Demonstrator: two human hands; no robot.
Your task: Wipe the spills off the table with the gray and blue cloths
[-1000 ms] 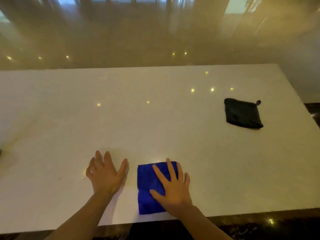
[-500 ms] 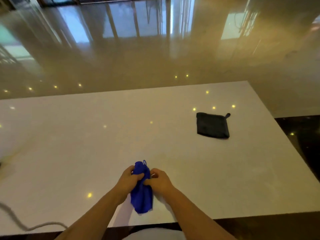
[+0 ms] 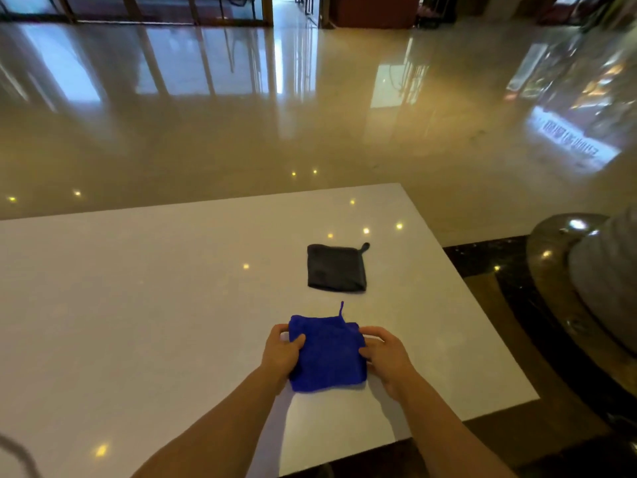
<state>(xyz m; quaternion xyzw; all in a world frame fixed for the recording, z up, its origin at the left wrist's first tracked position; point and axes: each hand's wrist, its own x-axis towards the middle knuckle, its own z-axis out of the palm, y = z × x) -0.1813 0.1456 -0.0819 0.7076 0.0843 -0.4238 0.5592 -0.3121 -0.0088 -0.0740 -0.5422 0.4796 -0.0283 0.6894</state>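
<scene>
A blue cloth [image 3: 327,355], folded into a square with a small loop at its far edge, lies flat on the white table [image 3: 155,305] near the front edge. My left hand [image 3: 281,353] grips its left side and my right hand [image 3: 386,355] grips its right side. A dark gray cloth [image 3: 336,267], also folded with a loop at its far right corner, lies a little farther back, untouched. No spill is visible on the table top.
The table's right edge [image 3: 482,322] runs close to my right hand, with dark floor beyond. A large rounded gray pillar base [image 3: 586,288] stands at the right. A gray cable [image 3: 17,453] crosses the near left corner. Glossy beige floor lies behind the table.
The blue cloth was bunched up between both hands half a second ago; now it is spread flat as a folded square, hands at its sides. The view has shifted right.
</scene>
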